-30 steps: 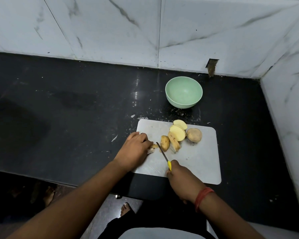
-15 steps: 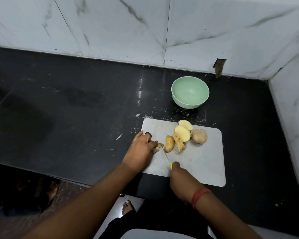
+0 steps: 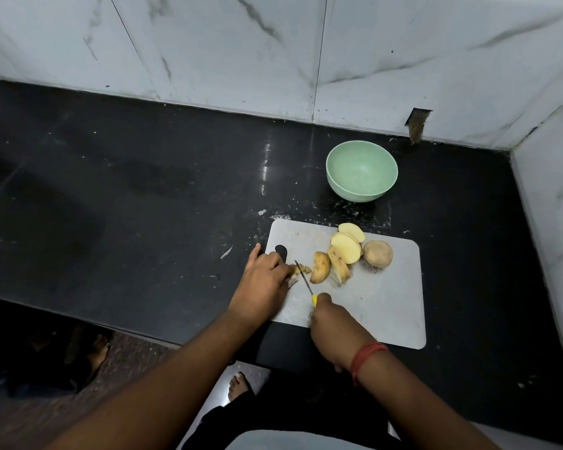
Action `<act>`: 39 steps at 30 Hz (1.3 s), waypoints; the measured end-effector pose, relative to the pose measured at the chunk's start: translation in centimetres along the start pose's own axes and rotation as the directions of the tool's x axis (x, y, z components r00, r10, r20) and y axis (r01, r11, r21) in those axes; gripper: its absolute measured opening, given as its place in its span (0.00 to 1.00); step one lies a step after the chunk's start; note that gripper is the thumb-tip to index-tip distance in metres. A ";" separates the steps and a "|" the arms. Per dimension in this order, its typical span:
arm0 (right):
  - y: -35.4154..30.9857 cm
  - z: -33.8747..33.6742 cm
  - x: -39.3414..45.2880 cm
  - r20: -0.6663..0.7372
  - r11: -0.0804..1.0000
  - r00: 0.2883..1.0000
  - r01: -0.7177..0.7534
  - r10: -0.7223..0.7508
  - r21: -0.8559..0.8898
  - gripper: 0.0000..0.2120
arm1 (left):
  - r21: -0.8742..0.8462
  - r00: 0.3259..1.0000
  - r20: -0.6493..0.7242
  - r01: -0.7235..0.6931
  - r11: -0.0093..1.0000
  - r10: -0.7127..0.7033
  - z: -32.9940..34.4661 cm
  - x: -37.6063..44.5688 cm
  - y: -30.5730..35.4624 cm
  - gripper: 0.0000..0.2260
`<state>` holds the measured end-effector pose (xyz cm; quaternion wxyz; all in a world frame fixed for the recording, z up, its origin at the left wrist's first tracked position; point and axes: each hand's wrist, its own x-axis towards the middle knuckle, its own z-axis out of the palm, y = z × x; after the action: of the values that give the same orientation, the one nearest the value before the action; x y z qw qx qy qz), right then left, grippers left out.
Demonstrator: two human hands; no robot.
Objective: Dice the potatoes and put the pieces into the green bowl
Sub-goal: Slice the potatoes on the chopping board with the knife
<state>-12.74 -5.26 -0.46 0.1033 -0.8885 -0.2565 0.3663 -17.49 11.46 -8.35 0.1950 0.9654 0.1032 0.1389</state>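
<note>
- While the head view looked down on the black desk point(image 3: 150, 196), the left hand point(image 3: 263, 280) lay on the near-left part of the board point(image 3: 384, 306), its fingers point(image 3: 275, 266) curled down over a small potato piece point(image 3: 301, 270) and pinning it there.
- The right hand point(image 3: 333, 326) had its fingers clamped round the yellow handle of the knife point(image 3: 306, 280), the thin blade running up and away with its tip at that small piece, just beside the left fingertips.
- Two wedges point(image 3: 330, 267) sat just right of the blade, touching each other; behind them lay two pale slices point(image 3: 346, 246), overlapping, and a whole potato point(image 3: 377, 254) touching the nearer slice.
- The bowl point(image 3: 362, 170) stood on the desk beyond the board's far edge, well apart from both hands, and looked empty, so I judged the dicing to be at an early stage.
- What could go wrong: the blade was so near the left fingertips that a slip on the small piece might nick them.
- The wedges beside the blade could be knocked or roll if the knife swung right.
- The whole potato, being round, might roll toward the board's right edge when nudged.
- Small dice could scatter onto the desk on the way to the bowl, as it stood off the board.
</note>
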 end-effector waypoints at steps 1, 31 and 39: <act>-0.1 0.1 0.3 0.010 1.000 1.000 -0.017 0.017 -0.001 0.08 | 0.005 1.000 -0.001 0.000 1.000 0.001 0.1 0.0 0.0 0.07; 0.0 -0.9 -1.5 -0.027 0.996 1.000 0.017 -0.015 0.083 0.03 | 0.049 0.993 -0.044 0.107 0.993 -0.105 -0.7 -0.1 0.7 0.13; -0.1 -1.3 -1.4 -0.025 0.996 1.000 0.008 -0.006 0.094 0.07 | 0.034 0.990 -0.055 0.133 0.991 -0.131 -0.3 0.4 0.7 0.08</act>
<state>-12.73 -5.91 1.33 0.1493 -0.8862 -0.2408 0.3666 -17.08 11.02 -7.69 0.1828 0.9560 0.1743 0.1489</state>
